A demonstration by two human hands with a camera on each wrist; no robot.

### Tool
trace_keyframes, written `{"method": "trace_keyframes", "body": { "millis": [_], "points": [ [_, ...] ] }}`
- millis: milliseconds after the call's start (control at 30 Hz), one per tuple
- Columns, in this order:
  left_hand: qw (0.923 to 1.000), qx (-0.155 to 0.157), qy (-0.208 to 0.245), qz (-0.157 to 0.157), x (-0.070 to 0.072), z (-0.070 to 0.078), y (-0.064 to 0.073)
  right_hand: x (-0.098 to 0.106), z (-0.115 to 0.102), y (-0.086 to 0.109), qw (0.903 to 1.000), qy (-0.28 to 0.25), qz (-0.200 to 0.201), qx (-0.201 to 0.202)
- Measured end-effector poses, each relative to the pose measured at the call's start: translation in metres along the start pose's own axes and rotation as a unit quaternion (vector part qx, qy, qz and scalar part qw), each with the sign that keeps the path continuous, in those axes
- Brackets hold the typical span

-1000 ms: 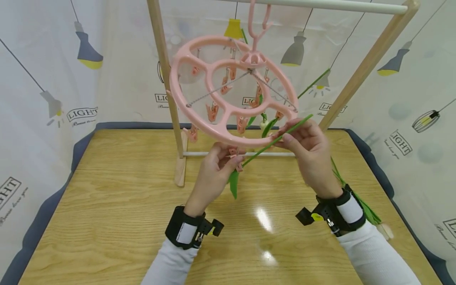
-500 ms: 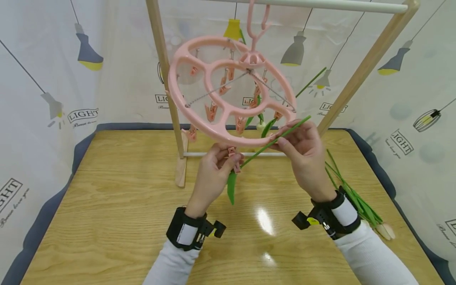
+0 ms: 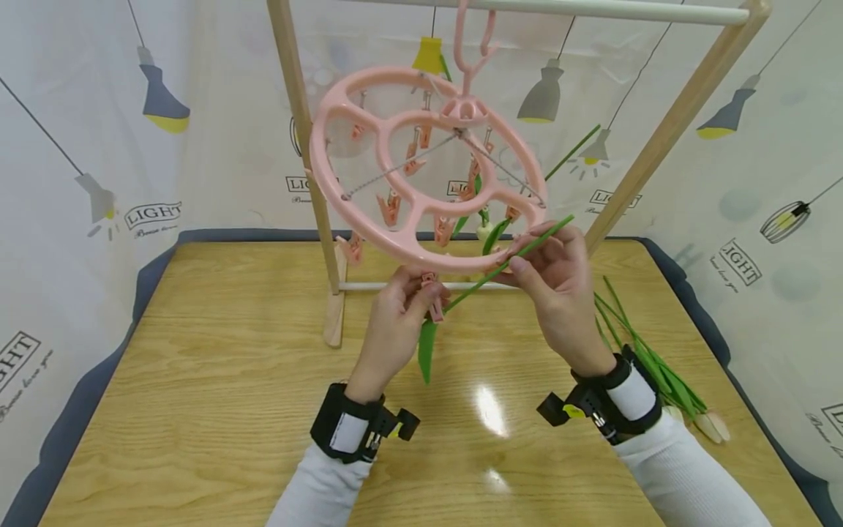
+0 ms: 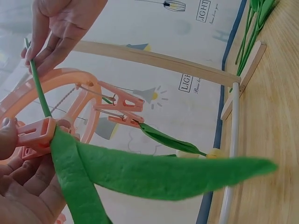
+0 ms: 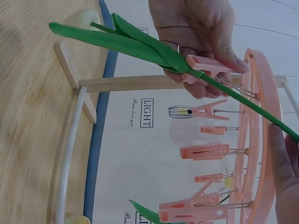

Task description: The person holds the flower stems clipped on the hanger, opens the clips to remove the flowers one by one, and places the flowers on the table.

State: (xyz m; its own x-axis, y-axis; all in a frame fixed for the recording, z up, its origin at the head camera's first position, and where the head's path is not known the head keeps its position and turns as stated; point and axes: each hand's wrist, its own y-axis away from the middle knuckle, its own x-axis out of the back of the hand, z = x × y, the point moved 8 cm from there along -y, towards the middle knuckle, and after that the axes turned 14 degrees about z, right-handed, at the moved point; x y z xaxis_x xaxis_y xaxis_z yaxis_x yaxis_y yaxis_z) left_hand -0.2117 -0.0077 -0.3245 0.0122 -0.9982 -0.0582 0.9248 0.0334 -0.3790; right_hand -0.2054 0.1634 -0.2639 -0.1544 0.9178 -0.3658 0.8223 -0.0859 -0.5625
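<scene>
Beneath the round clip hanger, we pinch a clothespin with the left hand; the right hand pinches the tulip stem, presumably for alignment.

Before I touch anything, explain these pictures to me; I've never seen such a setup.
There is no machine here, only a person's two bare hands. The head picture looks forward and down from a camera on the person's head; the other two come from cameras worn on each wrist, so they look turned sideways.

A round pink hanger with dangling clips hangs from the white bar of a stand on a wooden table. The left hand pinches one pink clip beside a leafy green stem; the right hand holds that stem farther along. More stems with pale flower heads lie on the table, near the right forearm.
</scene>
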Motion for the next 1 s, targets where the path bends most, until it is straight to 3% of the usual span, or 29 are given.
{"method": "trace_keyframes", "body": {
  "millis": [600, 1000],
  "points": [
    [0.9991, -0.028, -0.031, -0.003, -0.001, 0.0002, -0.0014, -0.0034, 0.0016, 0.0017, 0.9983, 0.053, -0.016, 0.016],
    [0.9975, -0.051, -0.045, 0.022, 0.0048, 0.004, -0.0044, -0.0035, -0.0014, 0.0018, 0.9973, 0.063, -0.02, 0.033]
  ]
}}
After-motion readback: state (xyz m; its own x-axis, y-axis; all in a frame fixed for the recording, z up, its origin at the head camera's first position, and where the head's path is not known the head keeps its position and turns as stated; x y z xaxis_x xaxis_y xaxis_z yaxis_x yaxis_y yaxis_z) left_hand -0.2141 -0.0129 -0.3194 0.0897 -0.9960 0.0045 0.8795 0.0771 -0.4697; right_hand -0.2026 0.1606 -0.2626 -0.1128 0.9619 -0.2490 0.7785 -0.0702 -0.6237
